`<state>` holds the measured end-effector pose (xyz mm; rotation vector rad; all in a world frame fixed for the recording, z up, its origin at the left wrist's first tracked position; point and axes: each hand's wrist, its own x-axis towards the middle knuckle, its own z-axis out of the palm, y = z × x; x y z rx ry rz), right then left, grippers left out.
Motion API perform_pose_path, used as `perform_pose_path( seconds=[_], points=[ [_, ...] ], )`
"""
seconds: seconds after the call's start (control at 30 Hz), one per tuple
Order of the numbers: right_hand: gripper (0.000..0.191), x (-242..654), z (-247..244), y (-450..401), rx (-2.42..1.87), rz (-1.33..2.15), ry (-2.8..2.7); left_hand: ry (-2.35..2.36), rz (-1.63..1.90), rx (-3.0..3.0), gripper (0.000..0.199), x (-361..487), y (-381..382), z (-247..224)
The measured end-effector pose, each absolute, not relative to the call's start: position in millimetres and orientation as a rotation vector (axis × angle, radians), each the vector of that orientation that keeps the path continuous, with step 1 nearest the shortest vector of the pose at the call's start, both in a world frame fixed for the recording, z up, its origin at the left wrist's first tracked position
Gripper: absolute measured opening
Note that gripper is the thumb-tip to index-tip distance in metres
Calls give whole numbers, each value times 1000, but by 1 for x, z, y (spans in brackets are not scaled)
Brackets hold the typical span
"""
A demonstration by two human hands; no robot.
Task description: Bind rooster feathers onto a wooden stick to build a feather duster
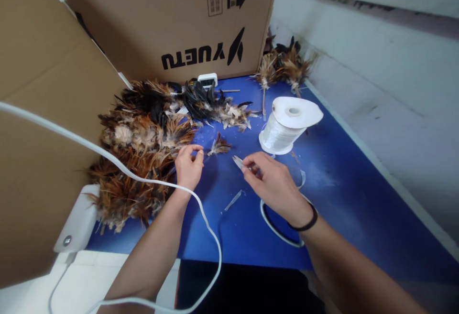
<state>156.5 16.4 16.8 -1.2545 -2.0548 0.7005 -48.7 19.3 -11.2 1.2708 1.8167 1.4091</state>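
Observation:
My left hand (189, 166) is beside the big heap of brown and black feathers (143, 142), its thumb and fingers curled close together; whatever they may pinch is too small to make out. Just right of its fingertips lies a small feather tuft (219, 146). My right hand (267, 175) is closed on a small pale pointed tool (237, 162), perhaps snips, with the tip pointing up and left. Behind that hand stands a spool of white ribbon (287, 125). A thin clear strip (233, 200) lies on the blue table (229, 242) between my hands.
Cardboard boxes (143, 27) rise behind and to the left. More feather bundles (287, 65) lie at the back right by the wall. A white cable (150, 180) crosses in front of my left forearm. A white device (79, 221) sits at the left edge. A ring-shaped object (278, 232) lies near my right wrist.

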Motion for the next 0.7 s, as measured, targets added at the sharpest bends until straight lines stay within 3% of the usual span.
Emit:
perform_pose_path(
  seconds=[0.17,0.33,0.53,0.7],
  points=[
    [20,160,21,11,-1450,123,-2520,2142,946,1971,26,-46,21,-19],
    [16,159,20,11,-1557,43,-2611,2252,766,2071,25,-42,26,-23],
    [22,163,19,15,-1531,46,-2655,2131,1029,1951,16,-48,31,-23],
    [25,187,15,24,-1421,41,-2668,1700,1314,1284,14,-48,30,-21]
  ],
)
